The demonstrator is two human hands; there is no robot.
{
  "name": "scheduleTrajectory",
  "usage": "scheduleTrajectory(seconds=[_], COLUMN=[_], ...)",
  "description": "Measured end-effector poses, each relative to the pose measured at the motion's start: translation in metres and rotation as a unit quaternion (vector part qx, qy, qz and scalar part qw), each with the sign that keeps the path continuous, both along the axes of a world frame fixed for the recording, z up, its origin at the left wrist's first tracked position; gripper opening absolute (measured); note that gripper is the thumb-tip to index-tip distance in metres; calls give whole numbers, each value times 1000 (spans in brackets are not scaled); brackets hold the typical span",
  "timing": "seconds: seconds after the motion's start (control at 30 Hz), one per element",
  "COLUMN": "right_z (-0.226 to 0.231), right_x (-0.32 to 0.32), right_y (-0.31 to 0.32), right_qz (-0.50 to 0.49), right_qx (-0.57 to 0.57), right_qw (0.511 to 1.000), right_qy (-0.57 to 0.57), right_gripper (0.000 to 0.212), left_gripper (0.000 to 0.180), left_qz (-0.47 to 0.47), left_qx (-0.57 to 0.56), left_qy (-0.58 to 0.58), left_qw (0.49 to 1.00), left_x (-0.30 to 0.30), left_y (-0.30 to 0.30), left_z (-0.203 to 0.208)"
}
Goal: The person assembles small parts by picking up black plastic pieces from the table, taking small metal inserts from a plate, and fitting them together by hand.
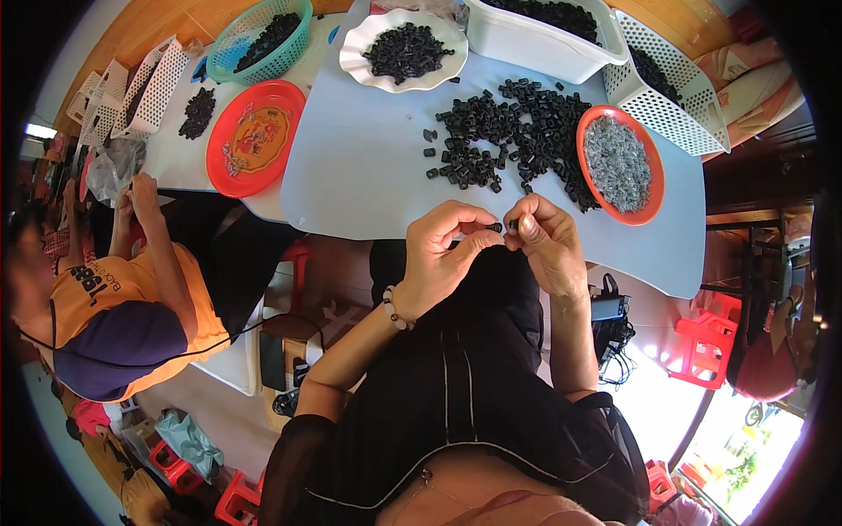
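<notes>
My left hand (447, 245) pinches a small black plastic part (495, 227) between thumb and forefinger, just off the table's near edge. Close beside it, my right hand (548, 241) has thumb and fingertips closed on another small dark piece (514, 225), partly covered by the fingers. The two pieces are almost end to end; whether they touch I cannot tell. Beyond my hands, a loose heap of short black plastic parts (478, 131) spreads over the pale blue table (351, 175). An orange-rimmed bowl (658, 184) of tiny transparent pieces (618, 162) stands at its right.
Along the far side stand a scalloped white plate (353, 63), a white tub (544, 46) and a perforated white basket (702, 123), all holding black parts. Leftward are a red plate (224, 149) and a green basket (237, 44). A co-worker in orange (132, 307) sits left; red stools (706, 342) stand right.
</notes>
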State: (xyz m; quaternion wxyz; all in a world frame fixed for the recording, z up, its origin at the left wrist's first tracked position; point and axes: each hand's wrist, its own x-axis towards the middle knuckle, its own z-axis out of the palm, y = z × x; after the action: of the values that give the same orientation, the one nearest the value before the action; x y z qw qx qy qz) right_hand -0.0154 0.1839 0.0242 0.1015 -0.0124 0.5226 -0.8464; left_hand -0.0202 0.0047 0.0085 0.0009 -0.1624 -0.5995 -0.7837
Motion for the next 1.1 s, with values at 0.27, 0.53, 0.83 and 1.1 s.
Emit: scheduleTrajectory(seconds=[0.27,0.53,0.83,1.1], right_z=[1,2,1,2], right_x=[13,19,23,28], right_y=[0,3,7,8], right_qz=[12,-10,-2,-1], right_qx=[40,74,92,138], right_qw=[999,997,995,990], right_qy=[10,19,25,14], right_gripper=[21,22,23,21], left_gripper=[16,16,16,15], left_qz=[-16,-20,-30,13], left_qx=[-28,-99,-64,-169], left_qy=[21,53,18,101], left_qw=[999,993,997,980], left_x=[6,10,12,13], left_y=[-2,-5,-2,-2], left_z=[0,-2,-1,4])
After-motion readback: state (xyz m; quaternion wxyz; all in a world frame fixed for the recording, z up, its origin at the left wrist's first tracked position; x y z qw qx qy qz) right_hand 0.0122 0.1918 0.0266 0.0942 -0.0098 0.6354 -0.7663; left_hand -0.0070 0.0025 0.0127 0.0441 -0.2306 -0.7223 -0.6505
